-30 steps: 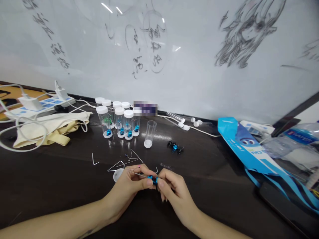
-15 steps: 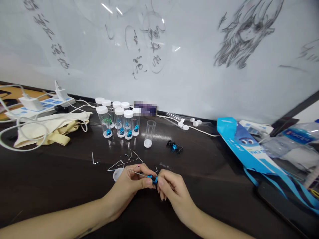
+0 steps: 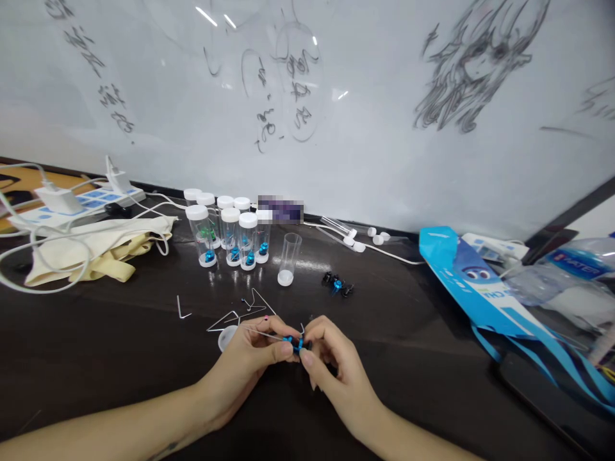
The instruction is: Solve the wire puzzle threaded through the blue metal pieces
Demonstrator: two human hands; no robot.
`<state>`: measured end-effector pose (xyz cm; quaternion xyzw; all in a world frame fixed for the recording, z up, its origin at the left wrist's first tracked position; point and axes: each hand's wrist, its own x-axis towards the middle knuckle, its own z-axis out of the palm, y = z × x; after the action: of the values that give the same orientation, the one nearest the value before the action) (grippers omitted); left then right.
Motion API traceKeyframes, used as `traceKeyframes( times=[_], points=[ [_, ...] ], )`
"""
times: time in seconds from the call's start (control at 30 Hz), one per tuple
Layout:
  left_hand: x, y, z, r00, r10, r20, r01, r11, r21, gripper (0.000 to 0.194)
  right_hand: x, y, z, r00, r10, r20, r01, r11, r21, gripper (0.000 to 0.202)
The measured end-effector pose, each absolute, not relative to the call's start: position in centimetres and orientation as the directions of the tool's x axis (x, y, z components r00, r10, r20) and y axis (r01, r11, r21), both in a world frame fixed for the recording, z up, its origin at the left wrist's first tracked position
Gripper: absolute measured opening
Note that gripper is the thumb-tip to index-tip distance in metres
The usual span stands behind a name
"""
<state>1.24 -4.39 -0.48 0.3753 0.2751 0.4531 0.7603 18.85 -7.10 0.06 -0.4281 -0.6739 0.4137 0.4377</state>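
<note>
Above the table's near part, my left hand (image 3: 247, 355) pinches a small blue and black part (image 3: 296, 344) between thumb and fingers. A thin metal wire (image 3: 262, 331) runs from that part back over the left fingers. At the part's right end is my right hand (image 3: 334, 365), thumb and curled fingers closed on it; the fingertips partly hide it. Just behind the left hand lie a round whitish cap (image 3: 227, 337) and several bent wires (image 3: 225, 319). A hex key (image 3: 181, 307) rests further left. An uncapped clear tube (image 3: 289, 259) stands beyond the hands.
Several white-capped tubes (image 3: 248, 240) with blue or green parts stand at the back. Loose black and blue parts (image 3: 338, 285) lie right of the uncapped tube. A cloth bag (image 3: 103, 240) and power strip (image 3: 91, 202) are left; a blue package (image 3: 473, 288) and plastic bottle (image 3: 571, 269) are right.
My right hand has shifted slightly, its fingers rising and its thumb moving left onto the part. More of the part's black right end shows. My left hand stays nearly still.
</note>
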Motion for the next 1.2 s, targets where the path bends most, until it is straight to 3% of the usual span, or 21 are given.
traceKeyframes(
  times=[0.17,0.47,0.7,0.97,1.2],
  points=[
    [1.41,-4.37,-0.29,0.458,0.887,-0.062,-0.469,0.300,0.830,0.011,19.01,-6.86,0.14,-0.301,0.933,0.197,0.248,0.276,-0.928,0.044],
    [1.06,-4.40,-0.66,0.433,0.899,-0.070,-0.484,0.297,0.823,0.011,18.83,-7.10,0.31,-0.254,0.941,0.225,0.222,0.283,-0.933,0.017],
    [1.32,-4.48,-0.19,0.450,0.889,-0.082,-0.458,0.308,0.834,0.013,18.99,-6.92,0.18,-0.304,0.930,0.207,0.251,0.288,-0.924,0.048],
    [1.18,-4.46,-0.36,0.435,0.897,-0.079,-0.485,0.307,0.819,0.012,18.80,-7.06,0.34,-0.250,0.944,0.215,0.259,0.279,-0.925,0.022],
    [1.31,-4.46,-0.27,0.451,0.890,-0.065,-0.471,0.299,0.830,0.013,18.99,-6.86,0.37,-0.305,0.923,0.234,0.269,0.320,-0.909,0.048]
  ],
)
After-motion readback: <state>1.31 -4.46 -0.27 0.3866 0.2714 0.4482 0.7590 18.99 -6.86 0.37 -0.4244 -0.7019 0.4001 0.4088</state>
